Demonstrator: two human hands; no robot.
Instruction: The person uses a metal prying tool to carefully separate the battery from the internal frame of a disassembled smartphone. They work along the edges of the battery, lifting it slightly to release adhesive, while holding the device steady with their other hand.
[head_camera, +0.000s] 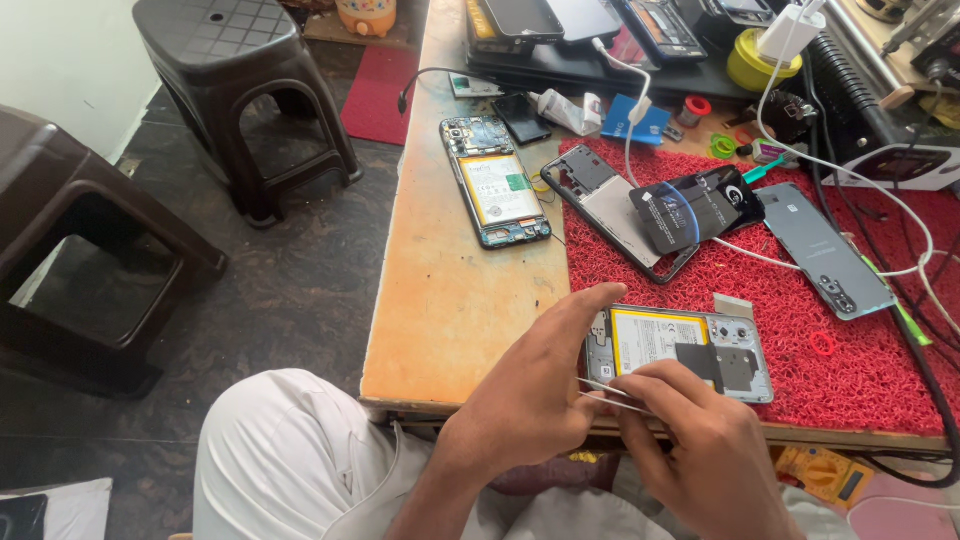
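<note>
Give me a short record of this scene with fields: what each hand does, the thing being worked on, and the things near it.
left hand: steadies the near end of the opened phone
right hand: holds thin tweezers at that phone's near edge
opened phone: back off, yellow-edged battery showing, lying on the red mat
nearby: second opened phone on the wooden table; grey back cover on the mat

opened phone with bare metal frame and glossy yellow battery label, thin shiny metal tweezers, rough looped red plastic mat, worn matt wooden tabletop, smooth grey back cover, glossy dark plastic stool
</note>
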